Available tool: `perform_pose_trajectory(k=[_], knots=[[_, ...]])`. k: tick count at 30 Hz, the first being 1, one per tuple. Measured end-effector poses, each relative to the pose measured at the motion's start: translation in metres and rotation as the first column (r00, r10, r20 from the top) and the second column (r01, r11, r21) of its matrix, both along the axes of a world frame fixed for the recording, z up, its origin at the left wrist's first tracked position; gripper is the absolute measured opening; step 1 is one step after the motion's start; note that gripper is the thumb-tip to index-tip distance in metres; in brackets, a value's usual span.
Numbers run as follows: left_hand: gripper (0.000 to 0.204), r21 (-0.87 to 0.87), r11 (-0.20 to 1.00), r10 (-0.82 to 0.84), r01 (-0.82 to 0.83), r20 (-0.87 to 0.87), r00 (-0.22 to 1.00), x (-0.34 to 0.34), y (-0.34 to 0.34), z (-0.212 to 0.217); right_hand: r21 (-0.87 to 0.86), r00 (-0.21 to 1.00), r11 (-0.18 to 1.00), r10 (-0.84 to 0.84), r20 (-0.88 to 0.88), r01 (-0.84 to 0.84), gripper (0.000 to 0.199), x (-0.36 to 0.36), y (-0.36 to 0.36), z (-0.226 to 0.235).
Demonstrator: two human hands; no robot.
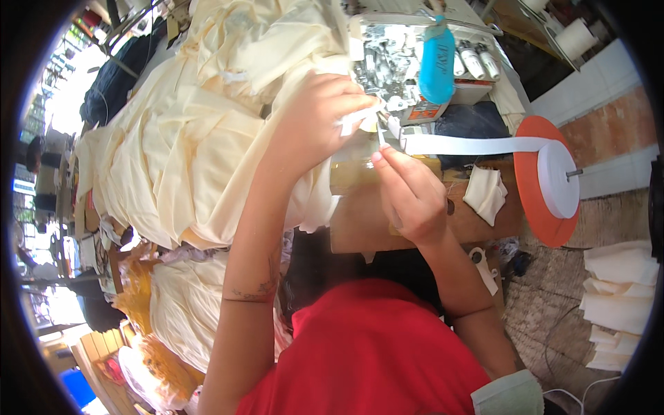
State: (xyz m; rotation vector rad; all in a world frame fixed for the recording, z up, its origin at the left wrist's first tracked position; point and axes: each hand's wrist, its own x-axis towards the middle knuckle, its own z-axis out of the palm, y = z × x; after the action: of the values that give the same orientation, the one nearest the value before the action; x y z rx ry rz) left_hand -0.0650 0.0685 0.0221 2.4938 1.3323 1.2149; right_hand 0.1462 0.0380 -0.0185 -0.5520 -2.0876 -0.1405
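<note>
A large heap of cream fabric (pixel 194 138) covers the left and middle of the work table. At its right edge my left hand (pixel 321 114) is closed on a white folded piece (pixel 351 124), beside the metal parts of a sewing machine (pixel 387 62). Just right of it, my right hand (pixel 411 194) pinches a thin white strip (pixel 380 135) between thumb and forefinger. The strip's upper end runs up toward the machine's needle area, where the detail is too bright to make out. A wide white elastic band (pixel 470 144) reaches the machine from the right.
The band comes off a white roll (pixel 557 180) on an orange disc (pixel 539 128). A blue oval tag (pixel 437 66) hangs before the machine. A small cream cloth piece (pixel 485 195) lies on the brown table edge (pixel 422 232). Stacked cream cloth (pixel 619 304) sits at far right.
</note>
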Motion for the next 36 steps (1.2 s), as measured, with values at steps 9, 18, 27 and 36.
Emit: perform_pose_trajectory(k=[9, 18, 27, 36], knots=[[0.019, -0.033, 0.999, 0.042, -0.040, 0.065, 0.997, -0.005, 0.006, -0.003, -0.029, 0.999, 1.000, 0.008, 0.038, -0.007, 0.030, -0.001, 0.003, 0.003], [0.019, -0.046, 0.999, 0.021, -0.018, 0.068, 0.997, -0.017, 0.020, -0.009, -0.015, 0.996, 0.997, 0.081, -0.046, -0.081, 0.023, 0.023, -0.031, 0.013], [0.036, 0.089, 0.922, 0.378, -0.378, 0.018, 0.926, -0.004, -0.010, -0.004, -0.203, 0.969, 0.956, 0.179, -0.171, -0.213, 0.016, 0.026, -0.047, 0.021], [0.027, -0.410, 0.523, 0.816, -0.747, -0.013, 0.578, -0.007, -0.178, -0.009, -0.866, 0.877, 0.256, -0.111, -0.468, -0.430, 0.021, -0.031, -0.036, -0.006]])
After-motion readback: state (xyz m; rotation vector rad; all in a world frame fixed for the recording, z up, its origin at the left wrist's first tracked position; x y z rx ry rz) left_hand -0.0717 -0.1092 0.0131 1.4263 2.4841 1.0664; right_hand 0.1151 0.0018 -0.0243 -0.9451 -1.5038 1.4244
